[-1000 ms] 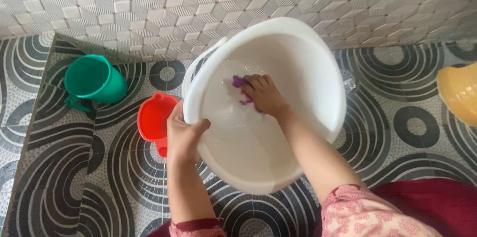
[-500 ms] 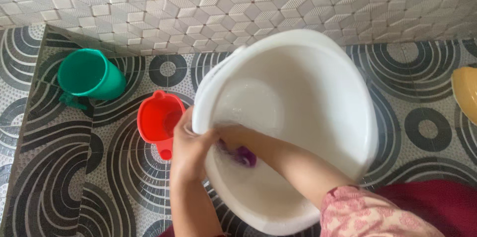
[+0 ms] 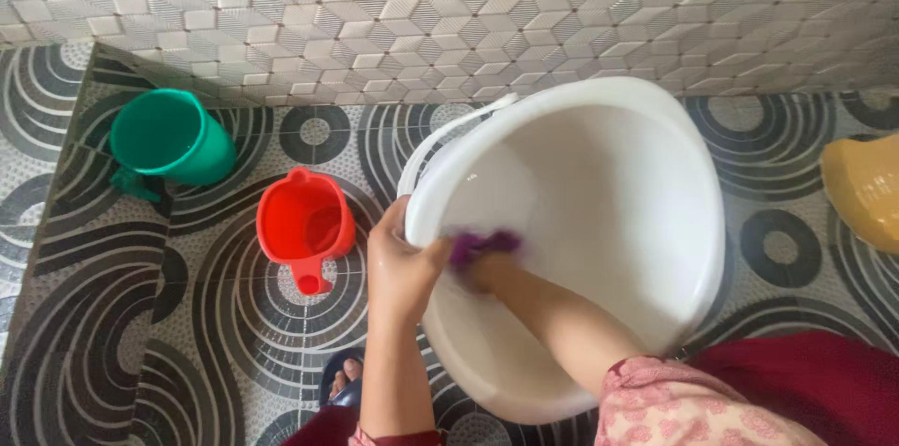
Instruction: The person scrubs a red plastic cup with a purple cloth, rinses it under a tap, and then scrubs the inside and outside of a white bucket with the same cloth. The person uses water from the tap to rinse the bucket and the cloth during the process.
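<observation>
A large white plastic bucket [image 3: 609,175] is tilted toward me on the patterned floor, its thin white handle hanging over the far left rim. My left hand [image 3: 403,263] grips the bucket's near left rim, thumb inside. My right hand [image 3: 487,268] reaches inside and presses a purple scrubber [image 3: 479,244] against the inner wall just below that rim, close to my left thumb. The fingers of my right hand are partly hidden by the scrubber.
A red mug [image 3: 304,226] stands left of the bucket, and a green mug [image 3: 170,139] lies farther left by the step edge. A yellow vessel [image 3: 866,189] sits at the right edge. The tiled wall [image 3: 449,15] runs behind. My toes [image 3: 348,376] show below.
My right hand moved the scrubber from the bucket's bottom up to the inner wall near the left rim. The bucket shifted right and tilted more toward me; the left hand kept its grip.
</observation>
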